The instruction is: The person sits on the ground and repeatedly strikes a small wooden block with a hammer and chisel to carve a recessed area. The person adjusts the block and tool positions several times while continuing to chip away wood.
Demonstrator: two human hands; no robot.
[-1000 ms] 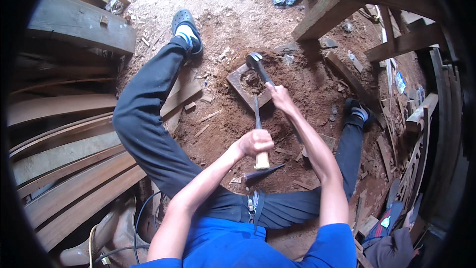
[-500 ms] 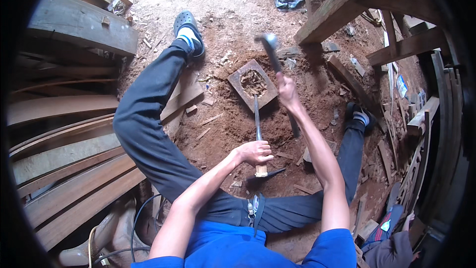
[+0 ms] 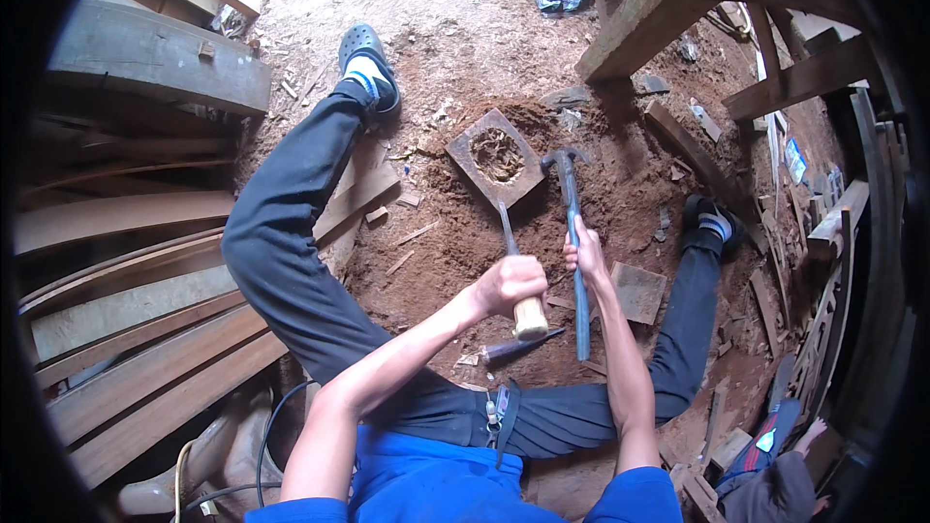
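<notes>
The dirt floor carries the wooden block, which lies cornerwise to the person, its broken hollow full of chips. The block looks dense, stiff and fairly heavy, with a rough, dry face; its thick outer edges seem the sound place to take hold, since the hollow's torn fibres would likely crumble.

The hammer should be head-heavy, so low on the handle is the natural hold; the right hand grips it partway up, fingers closed. Its head is just beside the block's right corner.

The chisel looks rigid and light, best held by its wooden handle, where the left hand is wrapped tight. Its tip is at the block's near corner. A dark pointed tool lies near the handle's end.

Half a second ago the hammer head was blurred, past the block's far right edge, and the chisel tip reached the hollow's rim; both are now nearer the person.
</notes>
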